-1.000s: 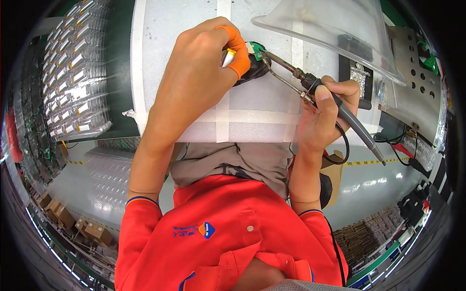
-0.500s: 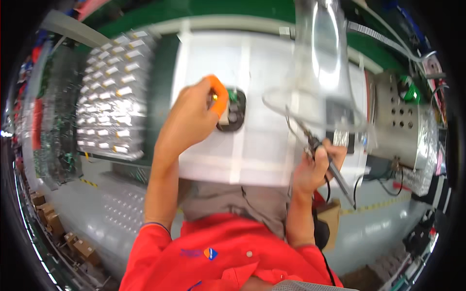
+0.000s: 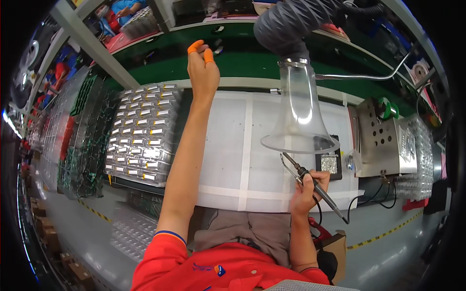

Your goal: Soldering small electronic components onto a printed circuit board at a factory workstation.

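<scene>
Left hand (image 3: 203, 72) has swung forward from white mat (image 3: 223, 155) to green belt (image 3: 245, 60).
Fingers (image 3: 208, 56) loosely parted, released; small dark unit (image 3: 219, 50) on the belt just right of them. Right hand (image 3: 307, 195) grips soldering iron (image 3: 303, 172), clear funnel (image 3: 298, 114) beyond. Chest of red shirt (image 3: 242, 258): orange-blue badge (image 3: 220, 270) beside blue lettering (image 3: 201, 266), too blurred to read.

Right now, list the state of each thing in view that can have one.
Left hand: stretched over the green surface, fingers bent; whether holding anything is unclear.
Orange finger covers: worn on that hand.
Right hand: grip closed.
Soldering iron: held in that grip, tip pointing forward; heat cannot be told.
Clear funnel: hanging mouth down.
Grey hose: bent, joined to the funnel.
Silver pieces: laid out in rows.
</scene>
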Action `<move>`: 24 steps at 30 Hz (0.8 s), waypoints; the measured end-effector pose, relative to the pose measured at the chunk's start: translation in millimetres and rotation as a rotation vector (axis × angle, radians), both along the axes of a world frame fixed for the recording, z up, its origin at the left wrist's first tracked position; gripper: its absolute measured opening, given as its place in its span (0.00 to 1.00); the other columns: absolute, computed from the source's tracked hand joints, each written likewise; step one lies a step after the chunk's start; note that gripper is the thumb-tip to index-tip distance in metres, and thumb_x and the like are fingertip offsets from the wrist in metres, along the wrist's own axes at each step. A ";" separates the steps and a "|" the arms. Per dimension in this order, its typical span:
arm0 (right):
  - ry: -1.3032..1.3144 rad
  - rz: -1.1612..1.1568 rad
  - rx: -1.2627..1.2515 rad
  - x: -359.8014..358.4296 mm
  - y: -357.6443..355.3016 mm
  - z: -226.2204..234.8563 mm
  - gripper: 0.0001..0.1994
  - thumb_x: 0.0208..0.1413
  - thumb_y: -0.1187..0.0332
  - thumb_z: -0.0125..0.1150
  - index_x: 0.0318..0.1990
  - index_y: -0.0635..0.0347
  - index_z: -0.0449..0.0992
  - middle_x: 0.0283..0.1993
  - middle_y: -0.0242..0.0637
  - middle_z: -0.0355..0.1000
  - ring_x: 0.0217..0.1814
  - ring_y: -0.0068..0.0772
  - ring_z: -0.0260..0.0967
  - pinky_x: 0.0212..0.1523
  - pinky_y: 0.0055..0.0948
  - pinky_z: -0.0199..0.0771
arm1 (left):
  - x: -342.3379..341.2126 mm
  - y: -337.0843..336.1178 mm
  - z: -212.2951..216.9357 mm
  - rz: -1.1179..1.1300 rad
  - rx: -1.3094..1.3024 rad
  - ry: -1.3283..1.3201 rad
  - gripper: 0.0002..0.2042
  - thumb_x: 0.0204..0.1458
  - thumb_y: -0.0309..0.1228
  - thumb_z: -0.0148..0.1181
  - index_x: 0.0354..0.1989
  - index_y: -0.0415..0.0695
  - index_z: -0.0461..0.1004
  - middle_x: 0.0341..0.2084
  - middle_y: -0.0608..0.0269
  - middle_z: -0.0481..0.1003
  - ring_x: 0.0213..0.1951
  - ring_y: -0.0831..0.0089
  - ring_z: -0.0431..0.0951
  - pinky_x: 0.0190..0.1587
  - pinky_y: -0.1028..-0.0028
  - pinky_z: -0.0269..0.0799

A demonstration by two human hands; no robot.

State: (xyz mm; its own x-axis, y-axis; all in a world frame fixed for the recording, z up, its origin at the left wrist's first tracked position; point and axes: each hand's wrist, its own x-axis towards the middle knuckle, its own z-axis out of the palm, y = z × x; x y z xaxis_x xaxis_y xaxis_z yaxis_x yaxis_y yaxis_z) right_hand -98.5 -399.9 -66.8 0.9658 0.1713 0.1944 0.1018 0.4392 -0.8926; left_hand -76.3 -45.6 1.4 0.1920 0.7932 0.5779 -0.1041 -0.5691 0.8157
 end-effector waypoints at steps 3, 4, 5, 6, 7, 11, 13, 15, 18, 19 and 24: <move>-0.066 -0.034 -0.064 -0.2 1.7 -2.3 0.08 0.55 0.75 0.55 0.36 0.56 0.61 0.28 0.27 0.58 0.22 0.14 0.51 0.20 0.17 0.53 | 6.4 -16.1 -23.9 0.017 0.031 0.070 0.10 0.62 0.28 0.49 0.45 0.34 0.70 0.39 0.50 0.72 0.38 0.64 0.73 0.44 0.71 0.68; -0.077 -0.003 -0.065 0.3 0.4 -3.0 0.08 0.55 0.74 0.56 0.36 0.56 0.61 0.29 0.28 0.58 0.24 0.15 0.52 0.21 0.17 0.54 | 7.9 -21.0 -36.1 0.043 0.103 0.132 0.09 0.62 0.28 0.50 0.45 0.34 0.70 0.39 0.50 0.71 0.39 0.63 0.73 0.45 0.70 0.68; -0.095 -0.029 -0.097 0.5 0.4 -4.7 0.08 0.55 0.74 0.57 0.36 0.56 0.62 0.30 0.28 0.59 0.25 0.15 0.54 0.21 0.17 0.55 | 11.6 -25.6 -48.6 0.039 0.135 0.225 0.09 0.62 0.28 0.50 0.44 0.35 0.70 0.39 0.50 0.70 0.40 0.62 0.72 0.46 0.69 0.67; -0.061 -0.059 -0.097 1.1 -0.7 -6.8 0.08 0.55 0.75 0.58 0.36 0.57 0.63 0.28 0.28 0.59 0.23 0.15 0.53 0.21 0.17 0.55 | 17.1 -22.7 -58.3 -0.040 0.168 0.261 0.08 0.61 0.28 0.52 0.44 0.35 0.70 0.38 0.50 0.70 0.44 0.58 0.71 0.50 0.66 0.65; -0.069 -0.086 -0.088 2.3 -4.2 -9.2 0.09 0.56 0.73 0.61 0.38 0.59 0.64 0.29 0.28 0.61 0.26 0.16 0.56 0.27 0.19 0.59 | 17.7 -18.9 -66.4 0.029 0.327 0.363 0.09 0.60 0.28 0.54 0.45 0.36 0.70 0.39 0.49 0.71 0.44 0.56 0.71 0.51 0.65 0.64; -0.143 -0.056 -0.040 5.7 -37.9 -9.4 0.09 0.55 0.76 0.60 0.39 0.61 0.66 0.32 0.31 0.66 0.28 0.15 0.60 0.28 0.18 0.61 | 25.7 -7.5 -86.8 -0.021 0.226 0.257 0.12 0.60 0.32 0.55 0.45 0.36 0.75 0.41 0.50 0.76 0.43 0.60 0.76 0.49 0.67 0.69; -0.135 -0.144 -0.088 9.7 -57.0 -3.0 0.08 0.55 0.76 0.60 0.40 0.61 0.66 0.32 0.31 0.66 0.28 0.15 0.60 0.27 0.19 0.61 | 25.0 -6.9 -85.9 -0.053 0.162 0.320 0.13 0.62 0.33 0.53 0.46 0.38 0.76 0.41 0.52 0.78 0.45 0.64 0.76 0.50 0.69 0.69; -0.032 -0.219 -0.080 16.3 -77.6 6.9 0.08 0.55 0.76 0.59 0.40 0.62 0.67 0.31 0.32 0.67 0.28 0.16 0.61 0.26 0.20 0.61 | 23.5 -10.3 -82.7 -0.122 0.083 0.352 0.14 0.63 0.35 0.51 0.47 0.39 0.77 0.41 0.55 0.79 0.45 0.68 0.77 0.51 0.72 0.69; 0.011 -0.181 -0.010 27.8 -101.9 18.1 0.07 0.60 0.69 0.51 0.42 0.60 0.66 0.30 0.36 0.66 0.24 0.22 0.57 0.23 0.20 0.58 | 22.5 -17.4 -78.2 -0.126 0.075 0.464 0.14 0.62 0.36 0.51 0.48 0.41 0.77 0.43 0.53 0.79 0.46 0.64 0.77 0.51 0.71 0.69; 0.030 -0.137 0.051 29.7 -108.5 20.3 0.09 0.61 0.67 0.50 0.44 0.61 0.66 0.30 0.37 0.66 0.25 0.24 0.59 0.23 0.21 0.58 | 22.5 -19.2 -77.3 -0.112 0.068 0.470 0.15 0.61 0.37 0.52 0.48 0.42 0.78 0.43 0.55 0.80 0.44 0.67 0.78 0.50 0.72 0.69; 0.177 -0.143 0.123 27.9 -128.9 18.7 0.18 0.64 0.58 0.44 0.51 0.62 0.65 0.29 0.40 0.67 0.25 0.32 0.62 0.22 0.24 0.60 | 21.8 -18.9 -77.5 -0.111 0.003 0.521 0.16 0.61 0.39 0.53 0.50 0.43 0.78 0.43 0.57 0.80 0.43 0.70 0.78 0.49 0.73 0.69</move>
State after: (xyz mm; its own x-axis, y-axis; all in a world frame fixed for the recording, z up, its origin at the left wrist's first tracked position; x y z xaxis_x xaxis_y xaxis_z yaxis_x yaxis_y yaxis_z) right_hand -70.6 -528.9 -48.1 0.9994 0.0161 0.0306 0.0172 0.5376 -0.8430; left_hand -54.5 -64.4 -76.1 0.5371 0.7504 0.3853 0.2549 -0.5798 0.7739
